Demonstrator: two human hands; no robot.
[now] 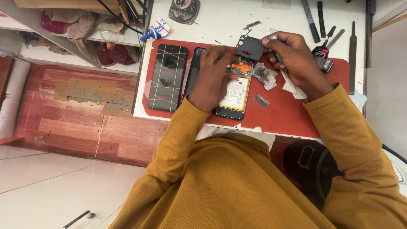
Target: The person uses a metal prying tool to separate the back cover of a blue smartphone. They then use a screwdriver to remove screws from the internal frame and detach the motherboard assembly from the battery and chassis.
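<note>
Here, opened phone (pixel 234 91) is lying lengthwise on the red mat (pixel 292 110), bench centre. Left hand (pixel 212 76) is pressing it flat, fingers closed. Right hand (pixel 292 57), nearer, is pinching the black cover plate (pixel 250 47) just above its top end.

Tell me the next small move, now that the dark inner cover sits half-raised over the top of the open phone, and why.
Probably lift the dark inner cover clear and set it on the red mat. The right hand grips its upper edge, tilted above the open phone, whose battery shows, while the left hand presses on the phone.
</note>
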